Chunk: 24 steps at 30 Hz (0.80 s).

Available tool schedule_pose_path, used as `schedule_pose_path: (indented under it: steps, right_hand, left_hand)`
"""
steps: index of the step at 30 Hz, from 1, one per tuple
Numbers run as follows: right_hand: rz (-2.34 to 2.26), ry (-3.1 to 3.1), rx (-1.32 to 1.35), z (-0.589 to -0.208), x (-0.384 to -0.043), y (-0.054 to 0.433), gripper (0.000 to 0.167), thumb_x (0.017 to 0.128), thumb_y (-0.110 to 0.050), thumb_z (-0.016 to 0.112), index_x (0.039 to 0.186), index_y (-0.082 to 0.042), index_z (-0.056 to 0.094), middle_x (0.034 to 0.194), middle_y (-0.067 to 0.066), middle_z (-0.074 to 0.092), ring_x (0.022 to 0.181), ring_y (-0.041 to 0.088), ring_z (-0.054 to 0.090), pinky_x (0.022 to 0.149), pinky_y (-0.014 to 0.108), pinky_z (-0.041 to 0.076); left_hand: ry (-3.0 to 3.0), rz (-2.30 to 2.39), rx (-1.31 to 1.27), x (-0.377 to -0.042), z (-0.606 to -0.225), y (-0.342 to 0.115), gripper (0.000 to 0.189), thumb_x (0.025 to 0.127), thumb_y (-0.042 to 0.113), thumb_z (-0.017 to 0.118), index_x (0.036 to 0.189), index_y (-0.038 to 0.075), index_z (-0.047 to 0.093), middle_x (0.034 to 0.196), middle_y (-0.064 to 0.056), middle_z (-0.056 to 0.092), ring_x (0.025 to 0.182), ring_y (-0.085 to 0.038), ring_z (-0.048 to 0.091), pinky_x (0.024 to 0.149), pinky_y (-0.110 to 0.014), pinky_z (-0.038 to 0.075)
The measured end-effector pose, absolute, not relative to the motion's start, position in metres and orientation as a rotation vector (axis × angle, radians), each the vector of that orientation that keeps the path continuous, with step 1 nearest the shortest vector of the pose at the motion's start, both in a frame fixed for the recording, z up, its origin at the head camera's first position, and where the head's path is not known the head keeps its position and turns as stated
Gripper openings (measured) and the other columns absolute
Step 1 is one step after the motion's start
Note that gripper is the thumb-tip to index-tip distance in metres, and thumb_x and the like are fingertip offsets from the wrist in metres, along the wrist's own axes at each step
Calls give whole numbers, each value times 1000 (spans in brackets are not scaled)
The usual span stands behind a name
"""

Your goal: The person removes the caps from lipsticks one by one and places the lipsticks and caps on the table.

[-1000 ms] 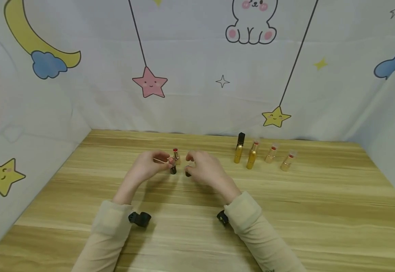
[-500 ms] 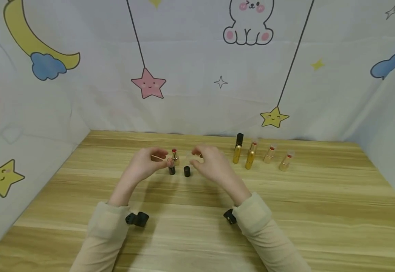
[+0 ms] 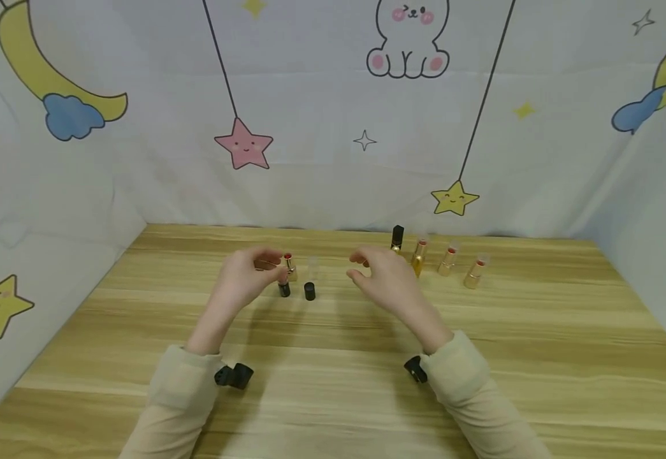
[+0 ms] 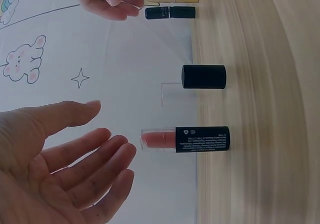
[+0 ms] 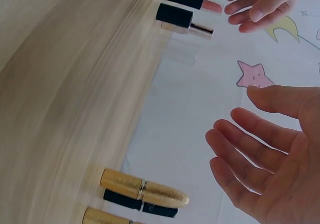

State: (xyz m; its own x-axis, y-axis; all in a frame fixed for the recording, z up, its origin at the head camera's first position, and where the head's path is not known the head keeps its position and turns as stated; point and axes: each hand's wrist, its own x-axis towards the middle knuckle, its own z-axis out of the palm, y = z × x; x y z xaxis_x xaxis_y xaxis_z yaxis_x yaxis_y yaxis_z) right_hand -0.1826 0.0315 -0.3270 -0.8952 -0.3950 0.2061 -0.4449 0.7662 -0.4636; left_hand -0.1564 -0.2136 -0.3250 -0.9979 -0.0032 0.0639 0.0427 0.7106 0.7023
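A lipstick (image 4: pixel 202 139) with a black base and a pink bullet under a clear cover stands upright. My left hand (image 3: pixel 243 277) is just beside it, fingers relaxed; in the left wrist view they are apart from it. Right of that lipstick stands a short black cap (image 3: pixel 310 291). Behind them are a red lipstick (image 3: pixel 289 264) with a gold base and a clear cap (image 3: pixel 312 266). My right hand (image 3: pixel 387 277) hovers farther right, its fingers loosely bent and holding nothing. In the head view it hides part of the gold tubes; the right wrist view shows one gold tube (image 5: pixel 145 188).
Toward the back right stand a black tube (image 3: pixel 397 237), a gold tube (image 3: pixel 417 264) and two red lipsticks with clear caps, one nearer (image 3: pixel 448 260) and one at the far right (image 3: pixel 475 274). A printed cloth (image 3: pixel 321 185) hangs behind the wooden table (image 3: pixel 333 395).
My right hand has let go of the black cap and moved right, toward the gold tubes. My left hand stays by the pink lipstick, its fingers now off it. The head view has shifted slightly.
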Motion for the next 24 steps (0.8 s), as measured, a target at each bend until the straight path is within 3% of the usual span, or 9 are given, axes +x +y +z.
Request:
schedule_pose_path:
  steps: [22, 24]
  right_hand:
    - [901, -2782, 590, -314, -187, 73, 26, 92, -24, 65, 111, -7, 67, 111, 10, 69, 103, 28, 63, 89, 44, 51]
    - [919, -2783, 586, -314, -188, 76, 26, 92, -24, 65, 110, -7, 67, 110, 10, 69, 104, 27, 63, 90, 44, 51]
  left_hand:
    - [-2799, -1227, -217, -162, -333, -149, 34, 87, 25, 71, 118, 12, 66, 114, -8, 70, 102, -22, 67, 88, -40, 54]
    - [-2804, -1238, -209, -162, -335, -143, 33, 87, 26, 71, 117, 14, 66, 113, -7, 71, 102, -21, 67, 98, -43, 45]
